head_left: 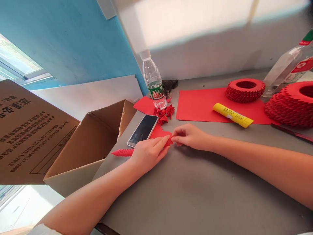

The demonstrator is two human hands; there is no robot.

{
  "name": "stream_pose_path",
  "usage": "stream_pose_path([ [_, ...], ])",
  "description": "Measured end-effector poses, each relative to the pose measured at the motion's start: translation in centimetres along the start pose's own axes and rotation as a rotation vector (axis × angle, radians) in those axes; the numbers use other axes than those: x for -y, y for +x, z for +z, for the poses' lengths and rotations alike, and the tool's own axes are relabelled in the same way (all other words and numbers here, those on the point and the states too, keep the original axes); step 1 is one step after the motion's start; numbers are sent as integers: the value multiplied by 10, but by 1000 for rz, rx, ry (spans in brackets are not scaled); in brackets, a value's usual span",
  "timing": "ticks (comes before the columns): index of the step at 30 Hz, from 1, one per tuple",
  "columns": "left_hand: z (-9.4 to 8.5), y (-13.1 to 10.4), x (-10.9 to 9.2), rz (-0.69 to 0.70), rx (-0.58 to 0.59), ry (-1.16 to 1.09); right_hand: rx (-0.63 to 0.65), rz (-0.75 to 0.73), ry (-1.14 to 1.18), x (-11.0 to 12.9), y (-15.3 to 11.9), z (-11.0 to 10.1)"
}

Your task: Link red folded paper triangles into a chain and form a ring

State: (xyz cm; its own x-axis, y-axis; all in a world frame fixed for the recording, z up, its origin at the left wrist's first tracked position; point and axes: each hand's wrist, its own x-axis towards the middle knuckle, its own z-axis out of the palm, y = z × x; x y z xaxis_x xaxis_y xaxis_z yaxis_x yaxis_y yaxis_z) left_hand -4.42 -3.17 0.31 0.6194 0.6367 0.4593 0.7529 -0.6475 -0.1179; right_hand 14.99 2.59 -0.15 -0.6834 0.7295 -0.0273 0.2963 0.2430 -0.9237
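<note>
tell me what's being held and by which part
Red paper: the right hand pinches its right end between thumb and fingertips, while the left hand lies over it.

Red piece: matt paper. Green-labelled bottle: clear, glossy plastic. Phone: smooth, glossy screen. Box: matt cardboard. Tabletop: smooth.

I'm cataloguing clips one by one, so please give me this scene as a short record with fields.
Left hand: fingertips on a small red paper piece
Right hand: grip pinched on that piece's edge
Near left hand: ridged red strip; phone, screen dark
Beyond hands: folded red pieces by a green-labelled bottle
Right side: yellow glue stick over the near edge of a red sheet; two toothed red ring stacks
Left side: open cardboard box
</note>
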Motion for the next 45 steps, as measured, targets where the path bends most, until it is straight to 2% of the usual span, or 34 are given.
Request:
stream_pose_path([
  [13, 2, -1, -2, -19, 27, -43, -35, -17, -5, -3, 0, 10],
  [18, -3, 1, 0, -85, 88, -35, -48, -38, -89, -1, 3, 1],
  [21, -5, 1, 4, -116, 104, -20, -182, -67, -207, -3, 19, -14],
  [24, -3, 0, 9, -144, 95, 9, -265, -179, -373, -3, 47, -27],
  [27, -3, -2, 14, -172, 66, 43, -260, -230, -561, -2, 73, -29],
  [30, -6, -1, 18, -212, 28, 72, -169, -247, -675, -3, 87, -26],
  [32, -9, -1, 21, -245, 23, 78, -150, -255, -678, -4, 88, -24],
  [38, -9, 2, 26, -308, 67, 80, -218, -268, -563, -10, 78, -24],
  [45, -4, 1, 29, -322, 75, 101, -226, -278, -666, -20, 80, -18],
])
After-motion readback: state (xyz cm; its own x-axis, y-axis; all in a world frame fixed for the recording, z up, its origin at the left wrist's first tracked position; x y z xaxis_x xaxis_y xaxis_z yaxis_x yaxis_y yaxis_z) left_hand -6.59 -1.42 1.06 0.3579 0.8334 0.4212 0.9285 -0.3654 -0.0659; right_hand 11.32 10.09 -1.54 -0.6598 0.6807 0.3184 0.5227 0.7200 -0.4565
